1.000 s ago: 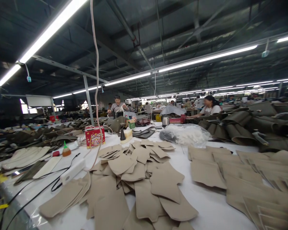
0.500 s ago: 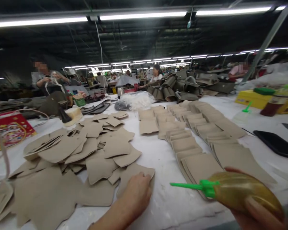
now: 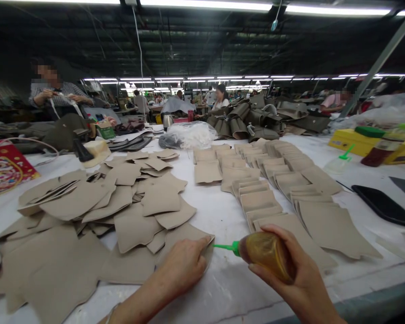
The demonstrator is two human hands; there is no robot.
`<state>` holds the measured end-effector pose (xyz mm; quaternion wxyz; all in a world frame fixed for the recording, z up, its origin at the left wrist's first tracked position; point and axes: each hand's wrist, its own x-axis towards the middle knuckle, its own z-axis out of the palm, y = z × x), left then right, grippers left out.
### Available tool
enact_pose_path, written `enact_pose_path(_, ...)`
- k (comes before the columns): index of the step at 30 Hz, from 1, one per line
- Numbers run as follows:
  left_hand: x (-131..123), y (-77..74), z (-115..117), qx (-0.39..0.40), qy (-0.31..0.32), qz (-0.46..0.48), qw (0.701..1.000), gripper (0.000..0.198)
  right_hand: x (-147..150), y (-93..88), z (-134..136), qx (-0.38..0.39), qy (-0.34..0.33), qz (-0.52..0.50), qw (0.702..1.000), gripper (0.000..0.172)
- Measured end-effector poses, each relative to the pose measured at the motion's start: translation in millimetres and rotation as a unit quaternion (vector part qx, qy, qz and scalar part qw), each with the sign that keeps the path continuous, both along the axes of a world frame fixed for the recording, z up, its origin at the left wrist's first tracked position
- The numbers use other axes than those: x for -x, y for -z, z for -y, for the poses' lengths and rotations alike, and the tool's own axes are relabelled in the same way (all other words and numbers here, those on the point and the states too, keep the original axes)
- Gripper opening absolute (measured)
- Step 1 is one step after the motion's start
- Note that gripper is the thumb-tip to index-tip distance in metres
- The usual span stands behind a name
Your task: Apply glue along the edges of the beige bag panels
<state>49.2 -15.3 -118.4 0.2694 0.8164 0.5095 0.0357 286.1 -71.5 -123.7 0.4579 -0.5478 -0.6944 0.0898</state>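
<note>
Since half a second ago the right hand (image 3: 299,270), wrapped around a rounded amber squeeze bottle (image 3: 263,253), has swung inward. On the broad white worktop (image 3: 234,292) I see a loose heap of taupe leather-like pieces (image 3: 135,229) beside overlapping taupe rows (image 3: 259,200). The left hand (image 3: 185,261) lies on one flat taupe panel (image 3: 180,231) at the heap's near edge; whether it grips, I can't tell. The bottle's slim green nozzle (image 3: 235,248) reaches that panel's corner.
</note>
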Motion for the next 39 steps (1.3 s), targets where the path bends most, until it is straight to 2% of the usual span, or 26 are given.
enact_pose_path(6, 2, 4.2, -1, -0.021, 0.011, -0.001, 1.000, 0.063, 9, 1.2, -12, -0.009, -0.017, 0.021, 1.000, 0.047)
enact_pose_path(12, 2, 1.4, 1, -0.010, 0.009, -0.007, 1.000, 0.061, 7, 6.8, -10, -0.018, -0.032, 0.041, 0.998, 0.044)
enact_pose_path(19, 0, 0.4, 4, 0.010, 0.001, 0.019, 1.000, 0.057, 4, 6.2, -9, -0.005, -0.011, 0.025, 1.000, 0.042)
enact_pose_path(26, 2, -2.5, 5, -0.012, 0.019, -0.001, 1.000, 0.056, -3, 12.0, -14, 0.055, -0.017, -0.015, 0.998, 0.044)
enact_pose_path(32, 4, -3.7, 9, -0.005, 0.011, 0.014, 1.000, 0.051, -4, 17.7, -15, 0.058, 0.016, -0.044, 0.997, 0.045)
enact_pose_path(37, 5, -0.2, 10, -0.002, 0.009, 0.022, 1.000, 0.051, -2, 19.9, -9, 0.099, -0.020, -0.044, 0.994, 0.046)
enact_pose_path(39, 5, 1.3, 10, -0.005, 0.008, 0.017, 1.000, 0.051, -3, 20.1, -11, 0.091, -0.015, -0.053, 0.994, 0.046)
